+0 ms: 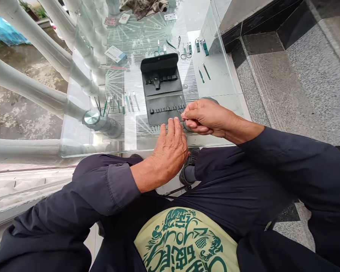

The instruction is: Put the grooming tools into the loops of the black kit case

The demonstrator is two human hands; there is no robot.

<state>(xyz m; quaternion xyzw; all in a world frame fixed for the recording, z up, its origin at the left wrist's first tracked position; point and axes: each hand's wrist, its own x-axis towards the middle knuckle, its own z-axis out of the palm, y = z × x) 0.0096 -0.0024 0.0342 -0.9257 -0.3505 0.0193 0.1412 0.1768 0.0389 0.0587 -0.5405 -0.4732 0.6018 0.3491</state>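
Observation:
An open black tool case (pixel 161 88) with elastic loops lies on a glass table (pixel 215 83). My left hand (pixel 171 149) rests flat at the case's near edge, fingers stretched out and together, holding nothing. My right hand (pixel 205 117) is closed in a pinch at the case's lower right corner, on a thin metal tool (pixel 181 102) that pokes toward the loops. One dark tool sits in the upper row of loops.
Several small green-handled tools (pixel 121 102) lie left of the case. Scissors and clippers (pixel 184 49) lie beyond it, two thin tools (pixel 204 71) to its right. A small box (pixel 115 53), cards and a cloth (pixel 144 7) sit farther back. White railing tubes (pixel 31 90) run left.

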